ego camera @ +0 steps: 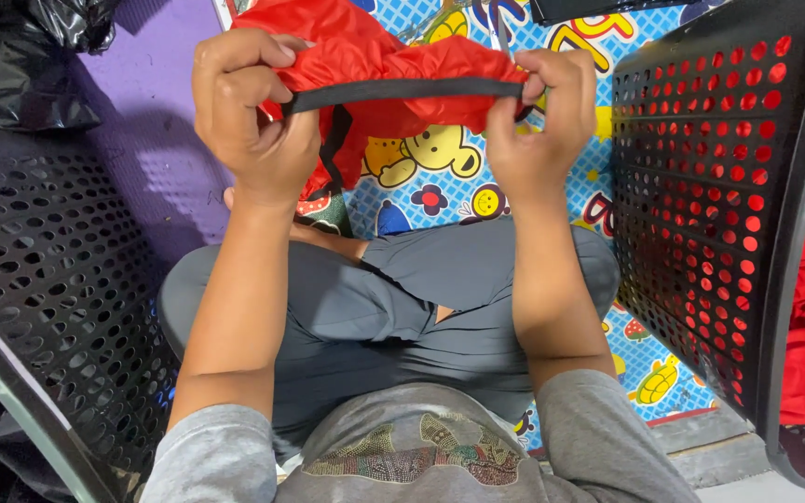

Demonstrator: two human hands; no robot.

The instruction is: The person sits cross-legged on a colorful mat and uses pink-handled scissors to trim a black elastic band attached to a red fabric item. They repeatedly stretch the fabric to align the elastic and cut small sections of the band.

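I see both hands raised in front of the chest, holding a red cloth by its black band. My left hand is closed on the band's left end, thumb and fingers pinching it with red fabric bunched inside the grip. My right hand pinches the band's right end, fingers curled tight. The band runs taut and nearly level between the two hands; a black strap hangs down just beside the left hand. Below the hands are crossed legs in grey trousers on a patterned cartoon mat. A black perforated basket sits left of the left hand. Another black basket, with red cloth behind its holes, stands right of the right hand.
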